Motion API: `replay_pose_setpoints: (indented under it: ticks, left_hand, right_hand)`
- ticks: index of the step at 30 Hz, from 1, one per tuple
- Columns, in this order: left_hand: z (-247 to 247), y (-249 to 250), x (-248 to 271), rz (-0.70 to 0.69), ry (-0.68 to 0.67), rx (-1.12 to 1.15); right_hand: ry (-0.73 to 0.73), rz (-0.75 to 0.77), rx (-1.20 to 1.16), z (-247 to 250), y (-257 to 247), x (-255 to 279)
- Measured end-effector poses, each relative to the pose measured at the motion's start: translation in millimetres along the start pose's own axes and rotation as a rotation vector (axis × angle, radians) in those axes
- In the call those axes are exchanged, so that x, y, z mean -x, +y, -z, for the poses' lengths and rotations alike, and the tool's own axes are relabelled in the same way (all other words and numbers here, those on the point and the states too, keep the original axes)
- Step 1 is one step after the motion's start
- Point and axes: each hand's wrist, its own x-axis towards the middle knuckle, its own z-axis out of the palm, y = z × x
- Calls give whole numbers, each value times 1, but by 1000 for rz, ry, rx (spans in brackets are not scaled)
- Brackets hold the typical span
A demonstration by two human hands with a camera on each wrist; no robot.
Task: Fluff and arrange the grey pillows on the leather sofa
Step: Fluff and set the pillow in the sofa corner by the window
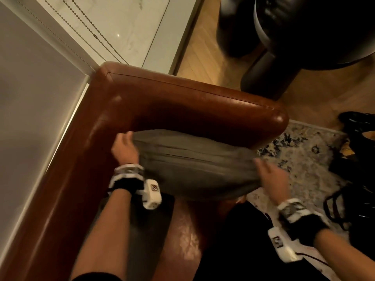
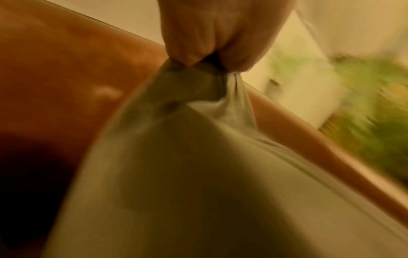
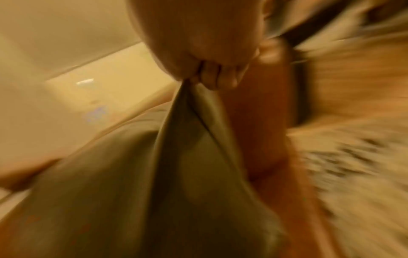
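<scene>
A grey pillow (image 1: 194,165) hangs stretched between my two hands above the corner seat of the brown leather sofa (image 1: 182,102). My left hand (image 1: 123,147) pinches the pillow's far-left corner; in the left wrist view the fingers (image 2: 198,43) bunch the grey cloth (image 2: 194,83). My right hand (image 1: 269,175) grips the opposite corner, and the right wrist view shows curled fingers (image 3: 216,76) clamping a fold of the pillow (image 3: 187,139). Both wrist views are blurred by motion.
The sofa's arm and back meet at the corner by a white window ledge (image 1: 121,27). A dark flat cushion (image 1: 150,226) lies on the seat below the pillow. A patterned rug (image 1: 304,159), black bags (image 1: 355,159) and a black round stool (image 1: 284,37) stand to the right.
</scene>
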Motion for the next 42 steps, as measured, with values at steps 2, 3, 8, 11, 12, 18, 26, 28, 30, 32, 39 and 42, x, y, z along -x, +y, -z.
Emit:
replay_pose_setpoints:
  ticks: [2,3,8,11,12,18,26,28,30,32,39,42]
  left_hand:
    - [16,-8,-10,-6,44,16]
    - [17,-12,-13,-14,36,13]
    - [8,-19,-19,-13,12,12]
    - [13,-19,-23,-26,-37,-56]
    - [13,-18,-22,-11,-59,-102]
    - [8,-15,-17,113,-154,-246]
    - [12,-19,-33,170,-282,-209]
    - [8,-17,-30,145,-282,-221]
    - [5,-10,-28,111,-238,-200]
    - [9,-8,-30,73,-153,-173]
    - [6,-9,-32,101,-108,-171]
    - [2,-4,-37,96,-89,-157]
  right_hand:
    - [55,-47,46,21,21,-4]
    - [59,-60,57,23,26,-6]
    - [28,-63,22,17,16,-3]
    - [-5,-116,18,18,15,2]
    - [-20,-164,-24,17,14,3]
    - [118,-48,-163,-6,-18,-10]
    - [-295,-320,-134,22,22,5]
    - [-269,-287,-178,3,11,7]
    - [-75,-158,-95,-11,-5,5]
    - [51,-80,-78,-11,-14,3]
    - [155,-74,-49,8,-3,-25]
    - [177,-63,-36,1,0,-23]
